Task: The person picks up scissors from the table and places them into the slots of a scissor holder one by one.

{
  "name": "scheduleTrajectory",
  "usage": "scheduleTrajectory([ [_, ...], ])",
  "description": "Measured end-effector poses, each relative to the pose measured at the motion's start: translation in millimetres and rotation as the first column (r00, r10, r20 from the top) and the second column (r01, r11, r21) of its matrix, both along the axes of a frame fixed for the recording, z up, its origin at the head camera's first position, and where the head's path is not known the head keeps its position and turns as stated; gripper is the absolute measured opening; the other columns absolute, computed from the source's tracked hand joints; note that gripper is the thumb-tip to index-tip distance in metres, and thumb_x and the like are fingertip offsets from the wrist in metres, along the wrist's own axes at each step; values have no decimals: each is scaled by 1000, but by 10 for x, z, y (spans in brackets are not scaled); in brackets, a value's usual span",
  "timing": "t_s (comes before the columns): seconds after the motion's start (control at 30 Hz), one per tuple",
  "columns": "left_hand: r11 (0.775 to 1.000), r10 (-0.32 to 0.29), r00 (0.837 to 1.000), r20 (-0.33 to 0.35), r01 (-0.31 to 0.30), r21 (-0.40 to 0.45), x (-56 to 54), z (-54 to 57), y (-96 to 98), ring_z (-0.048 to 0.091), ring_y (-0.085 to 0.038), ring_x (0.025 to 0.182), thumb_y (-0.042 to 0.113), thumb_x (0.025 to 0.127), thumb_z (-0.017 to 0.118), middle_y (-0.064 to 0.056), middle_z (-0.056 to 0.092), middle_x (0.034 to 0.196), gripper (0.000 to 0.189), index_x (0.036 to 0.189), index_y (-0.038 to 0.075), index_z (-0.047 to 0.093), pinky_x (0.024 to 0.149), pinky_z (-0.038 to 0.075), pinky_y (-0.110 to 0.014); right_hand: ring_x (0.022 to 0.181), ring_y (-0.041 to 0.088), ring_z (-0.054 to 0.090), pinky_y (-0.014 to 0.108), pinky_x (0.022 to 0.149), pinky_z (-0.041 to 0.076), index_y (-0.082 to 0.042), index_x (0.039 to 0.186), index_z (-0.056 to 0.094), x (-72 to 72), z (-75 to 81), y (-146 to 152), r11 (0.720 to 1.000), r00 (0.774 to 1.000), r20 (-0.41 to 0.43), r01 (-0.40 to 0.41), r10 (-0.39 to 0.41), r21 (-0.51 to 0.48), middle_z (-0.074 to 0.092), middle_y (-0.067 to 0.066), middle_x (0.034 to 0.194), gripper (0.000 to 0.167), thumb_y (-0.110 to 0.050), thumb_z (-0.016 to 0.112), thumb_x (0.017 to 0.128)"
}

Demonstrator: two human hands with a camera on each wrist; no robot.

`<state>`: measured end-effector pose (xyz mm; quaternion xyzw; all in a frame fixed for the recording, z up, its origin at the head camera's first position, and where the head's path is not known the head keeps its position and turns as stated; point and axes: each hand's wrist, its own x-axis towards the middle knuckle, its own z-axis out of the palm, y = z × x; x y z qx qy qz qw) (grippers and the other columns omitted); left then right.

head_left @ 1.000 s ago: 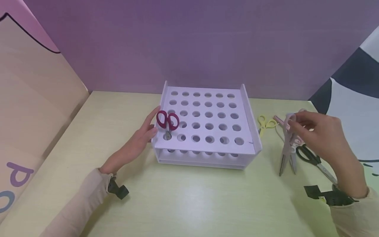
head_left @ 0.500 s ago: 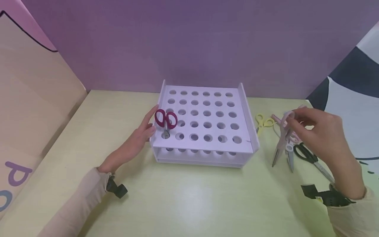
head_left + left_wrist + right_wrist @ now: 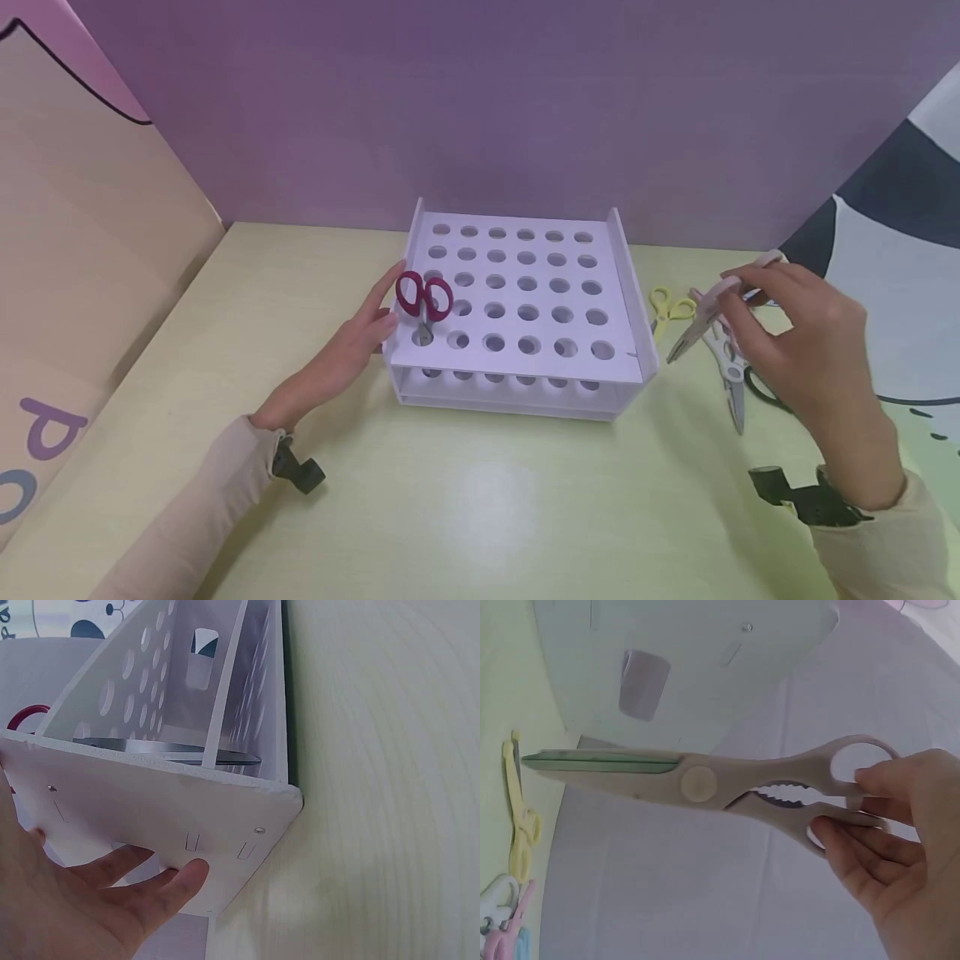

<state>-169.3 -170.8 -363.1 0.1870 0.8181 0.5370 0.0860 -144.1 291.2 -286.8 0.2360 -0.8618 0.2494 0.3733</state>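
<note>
A white rack [image 3: 510, 325] with rows of round holes stands on the table. Red-handled scissors [image 3: 424, 300] stand in its front-left hole, handles up; their blade [image 3: 150, 745] shows inside the rack in the left wrist view. My left hand [image 3: 348, 354] rests with extended fingers against the rack's left side panel [image 3: 172, 817]. My right hand [image 3: 798, 325] pinches the handles of beige kitchen scissors [image 3: 727, 780] and holds them in the air to the right of the rack. Their blades are closed and point down and left, toward the rack's right side.
Right of the rack lie yellow scissors [image 3: 666, 312], white scissors [image 3: 729, 367], pink scissors [image 3: 502, 937] and dark-handled scissors [image 3: 765, 396], partly behind my right hand. A purple wall [image 3: 510, 108] rises behind the table [image 3: 480, 500].
My right hand has lifted the kitchen scissors off the pile and swung their tips up and left toward the rack. My left hand has kept its place on the rack.
</note>
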Motion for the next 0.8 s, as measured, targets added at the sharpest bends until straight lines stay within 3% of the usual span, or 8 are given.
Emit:
scheduleTrajectory([
  [0.17, 1000, -7, 1000, 1, 7, 2, 13, 24, 10, 43, -28, 138, 46, 102, 37, 4, 21, 164, 61, 152, 58, 6, 102, 45, -58, 88, -9, 54, 4, 86, 40, 10, 99, 73, 63, 50, -131, 998, 995, -103, -26, 20, -57, 71, 22, 94, 27, -15, 64, 91],
  [0.4, 1000, -25, 1000, -9, 25, 11, -10, 34, 13, 43, -28, 138, 45, 103, 36, 6, 20, 164, 60, 153, 58, 5, 101, 45, -58, 71, 35, 58, 6, 89, 42, 10, 94, 73, 180, 188, -339, 989, 969, -242, 11, -46, -145, 69, 27, 86, 24, -12, 64, 91],
  [0.47, 1000, -21, 1000, -12, 21, 9, -9, 27, 3, 43, -27, 139, 46, 103, 36, 9, 18, 163, 60, 153, 58, 5, 101, 45, -58, 71, 40, 59, 7, 90, 42, 11, 94, 73, 197, 224, -390, 986, 962, -267, 20, -64, -163, 68, 29, 86, 23, -10, 64, 91],
  [0.6, 1000, -19, 1000, -13, 19, 12, -3, 16, -28, 42, -27, 139, 46, 103, 36, 11, 16, 164, 60, 153, 57, 4, 101, 45, -58, 68, 45, 59, 9, 90, 44, 9, 92, 75, 197, 258, -491, 972, 934, -339, 36, -116, -233, 68, 30, 84, 18, -7, 67, 88],
  [0.8, 1000, 2, 1000, -22, -1, 19, 17, 37, -67, 41, -28, 139, 44, 102, 36, 9, 17, 164, 61, 154, 55, 5, 101, 45, -59, 67, 43, 60, 14, 87, 49, 4, 89, 78, 178, 306, -613, 942, 897, -409, 27, -171, -335, 69, 27, 79, 12, -5, 70, 85],
])
